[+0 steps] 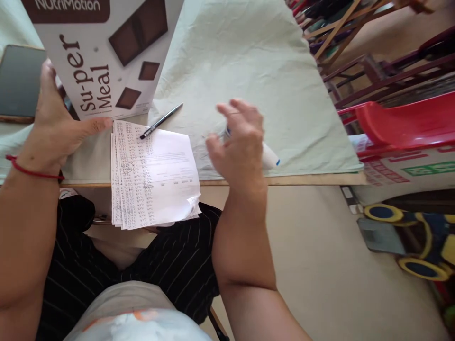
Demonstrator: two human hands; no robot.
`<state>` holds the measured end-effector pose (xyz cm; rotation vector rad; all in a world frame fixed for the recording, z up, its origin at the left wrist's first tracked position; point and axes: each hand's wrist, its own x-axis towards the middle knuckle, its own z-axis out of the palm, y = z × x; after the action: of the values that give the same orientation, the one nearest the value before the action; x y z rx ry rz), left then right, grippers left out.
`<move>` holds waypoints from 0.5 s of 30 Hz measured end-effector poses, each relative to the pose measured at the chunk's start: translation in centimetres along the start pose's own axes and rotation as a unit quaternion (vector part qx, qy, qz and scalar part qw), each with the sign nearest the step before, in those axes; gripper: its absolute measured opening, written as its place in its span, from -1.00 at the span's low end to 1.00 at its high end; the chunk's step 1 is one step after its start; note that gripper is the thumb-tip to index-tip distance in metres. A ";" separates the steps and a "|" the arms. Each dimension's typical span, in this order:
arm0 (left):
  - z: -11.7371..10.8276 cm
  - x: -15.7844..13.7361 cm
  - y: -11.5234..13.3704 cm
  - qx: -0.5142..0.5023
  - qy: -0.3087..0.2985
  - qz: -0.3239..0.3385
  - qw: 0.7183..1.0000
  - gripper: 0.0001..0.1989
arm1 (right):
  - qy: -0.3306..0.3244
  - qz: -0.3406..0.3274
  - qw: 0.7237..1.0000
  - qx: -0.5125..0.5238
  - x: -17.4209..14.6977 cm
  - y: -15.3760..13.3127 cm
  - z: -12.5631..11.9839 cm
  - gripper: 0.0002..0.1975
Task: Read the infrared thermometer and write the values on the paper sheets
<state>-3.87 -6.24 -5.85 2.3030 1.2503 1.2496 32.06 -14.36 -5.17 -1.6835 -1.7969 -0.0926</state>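
A white and brown box (138, 31) with "Su-per Meal" printed on it stands at the table's left part. My left hand (59, 121) is around its lower left corner, thumb stretched along the bottom front edge and fingers partly hidden at the side. A stack of handwritten paper sheets (170, 175) hangs partly over the table's front edge, with a pen (161, 121) lying across its top. To the right of the papers, my right hand (240, 142), slightly blurred, has its fingers apart above a white tube-like thing with a blue end (270, 157), which it partly hides.
A dark-screened phone (21, 80) lies at the far left on the pale green tablecloth (241, 52). Past the table's right edge are a red plastic piece (408, 123), wooden rack bars (337, 31) and a blue and yellow wheeled toy (419, 237) on the floor.
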 end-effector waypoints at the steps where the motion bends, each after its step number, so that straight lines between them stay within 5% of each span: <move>1: 0.0 0.3 -0.3 -0.036 -0.022 -0.023 0.999 0.06 | 0.016 0.053 0.998 -0.033 0.2 1.1 -0.3 -0.62; 4: 0.2 0.4 -0.1 0.001 -0.017 -0.103 0.995 0.19 | -0.025 0.204 0.969 -0.136 0.8 4.1 -0.7 -0.68; 8: 0.4 0.0 0.8 0.057 0.057 -0.137 0.987 -0.05 | -0.085 0.226 0.957 -0.161 1.2 5.2 -1.2 -0.70; 12: -0.2 0.4 3.0 -0.106 0.211 -0.035 0.971 -0.23 | -0.123 0.219 0.956 -0.153 1.7 3.7 -2.9 -0.73; 15: -0.8 0.5 6.8 -0.271 0.209 -0.057 0.938 -0.20 | -0.183 0.260 0.935 -0.159 2.2 2.7 -4.2 -0.83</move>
<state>-0.43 -10.14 -1.35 1.6061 0.9612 1.8274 36.32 -13.96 -1.84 -2.4963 -1.5761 0.1823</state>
